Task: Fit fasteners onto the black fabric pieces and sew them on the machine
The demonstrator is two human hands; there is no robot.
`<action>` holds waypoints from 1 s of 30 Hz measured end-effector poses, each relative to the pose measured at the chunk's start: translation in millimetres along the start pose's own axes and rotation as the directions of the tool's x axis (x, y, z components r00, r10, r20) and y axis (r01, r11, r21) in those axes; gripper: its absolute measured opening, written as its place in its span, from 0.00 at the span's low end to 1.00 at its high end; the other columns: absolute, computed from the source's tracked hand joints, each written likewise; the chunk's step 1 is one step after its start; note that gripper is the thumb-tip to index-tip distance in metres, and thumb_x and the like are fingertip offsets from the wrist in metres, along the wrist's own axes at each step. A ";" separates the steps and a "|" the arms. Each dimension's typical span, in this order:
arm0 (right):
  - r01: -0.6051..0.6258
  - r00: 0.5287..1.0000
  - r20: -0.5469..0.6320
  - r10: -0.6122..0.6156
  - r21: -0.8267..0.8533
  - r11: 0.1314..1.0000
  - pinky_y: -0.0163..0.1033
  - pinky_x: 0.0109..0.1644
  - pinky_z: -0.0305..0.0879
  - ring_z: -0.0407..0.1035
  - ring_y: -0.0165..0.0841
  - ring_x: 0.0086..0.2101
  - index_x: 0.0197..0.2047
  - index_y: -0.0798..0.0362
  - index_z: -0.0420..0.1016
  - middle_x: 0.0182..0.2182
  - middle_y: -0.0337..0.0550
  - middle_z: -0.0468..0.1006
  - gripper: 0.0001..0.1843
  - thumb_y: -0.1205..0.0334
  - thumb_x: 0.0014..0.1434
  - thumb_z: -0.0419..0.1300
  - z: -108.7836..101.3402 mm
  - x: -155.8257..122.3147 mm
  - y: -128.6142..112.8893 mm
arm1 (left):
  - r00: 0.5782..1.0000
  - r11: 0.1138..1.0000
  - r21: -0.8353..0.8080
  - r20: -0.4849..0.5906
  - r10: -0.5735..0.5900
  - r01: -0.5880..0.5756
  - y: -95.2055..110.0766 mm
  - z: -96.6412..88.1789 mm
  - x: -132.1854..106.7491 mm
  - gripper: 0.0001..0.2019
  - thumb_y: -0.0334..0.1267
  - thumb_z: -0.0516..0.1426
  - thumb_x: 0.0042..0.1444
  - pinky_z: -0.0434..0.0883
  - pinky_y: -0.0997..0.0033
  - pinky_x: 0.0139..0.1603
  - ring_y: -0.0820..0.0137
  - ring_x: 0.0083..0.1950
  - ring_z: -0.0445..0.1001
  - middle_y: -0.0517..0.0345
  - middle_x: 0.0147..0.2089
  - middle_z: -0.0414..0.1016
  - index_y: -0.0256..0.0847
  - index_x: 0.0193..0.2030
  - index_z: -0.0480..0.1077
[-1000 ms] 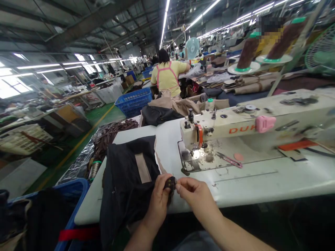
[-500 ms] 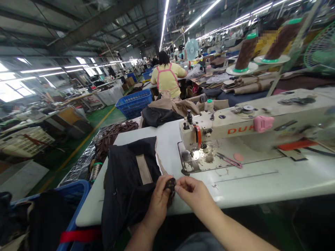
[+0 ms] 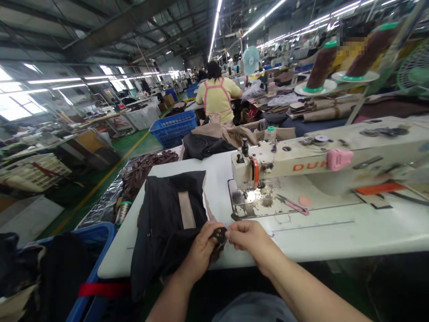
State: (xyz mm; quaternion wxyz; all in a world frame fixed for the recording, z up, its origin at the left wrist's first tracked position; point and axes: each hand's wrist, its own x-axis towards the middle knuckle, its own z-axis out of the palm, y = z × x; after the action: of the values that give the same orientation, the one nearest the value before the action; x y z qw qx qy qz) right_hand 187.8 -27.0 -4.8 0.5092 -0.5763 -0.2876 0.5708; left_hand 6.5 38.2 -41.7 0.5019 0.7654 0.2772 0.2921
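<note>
My left hand [image 3: 200,250] is closed around a small dark brown piece with gold-coloured dots [image 3: 220,233], at the table's front edge. My right hand [image 3: 250,241] pinches at the right edge of that piece; its fingertips hide exactly what lies between them. Left of my hands a black fabric panel [image 3: 161,219] with a tan strip [image 3: 186,210] lies on the white table [image 3: 221,179] and hangs over its front edge. Beyond my right hand stands a sewing machine [image 3: 284,165], with pink-handled thread snips [image 3: 295,205] on its bed.
A blue basket [image 3: 112,232] of dark fabric stands at the left front, another blue basket [image 3: 174,127] farther back. Brown strips [image 3: 150,165] lie beyond the table's left edge. Thread cones [image 3: 321,67] stand at the right. A person in a yellow top [image 3: 217,98] sits ahead.
The camera view has shifted slightly. Both hands stay at the dark brown piece, whose gold-coloured dots now show more clearly. My right fingers have curled in more.
</note>
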 end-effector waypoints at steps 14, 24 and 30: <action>-0.072 0.997 0.043 0.067 0.153 0.986 0.34 0.27 0.48 0.57 0.24 0.21 0.22 0.55 0.77 0.17 0.35 0.71 0.09 0.59 0.42 0.69 3.5 -12.7 -10.0 | 0.983 0.981 -0.153 0.157 -0.099 0.123 8.9 -12.9 6.0 0.21 0.53 0.54 0.69 0.66 0.59 0.64 0.58 0.58 0.73 0.47 0.55 0.77 0.41 0.57 0.76; -0.115 0.993 0.041 0.110 0.150 0.982 0.34 0.26 0.47 0.56 0.24 0.20 0.22 0.56 0.77 0.17 0.35 0.69 0.13 0.55 0.39 0.71 7.0 -13.6 -2.9 | 0.958 0.953 -0.229 0.249 -0.141 0.200 17.5 -21.9 7.5 0.20 0.49 0.55 0.69 0.68 0.59 0.63 0.59 0.57 0.76 0.48 0.55 0.80 0.40 0.59 0.76; -0.132 0.991 0.043 0.128 0.123 0.984 0.34 0.26 0.49 0.56 0.24 0.20 0.22 0.56 0.77 0.18 0.36 0.70 0.16 0.52 0.40 0.73 7.5 -14.9 -4.2 | 0.954 0.962 -0.213 0.278 -0.108 0.171 17.0 -26.8 8.9 0.20 0.50 0.54 0.69 0.69 0.63 0.59 0.61 0.54 0.76 0.47 0.54 0.80 0.40 0.60 0.75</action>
State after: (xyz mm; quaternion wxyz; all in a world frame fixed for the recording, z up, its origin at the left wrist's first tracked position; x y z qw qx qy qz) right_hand 179.0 -37.3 5.7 0.5012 -0.5506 -0.2218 0.6297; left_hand -4.7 55.0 -15.6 0.6409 0.7110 0.2250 0.1819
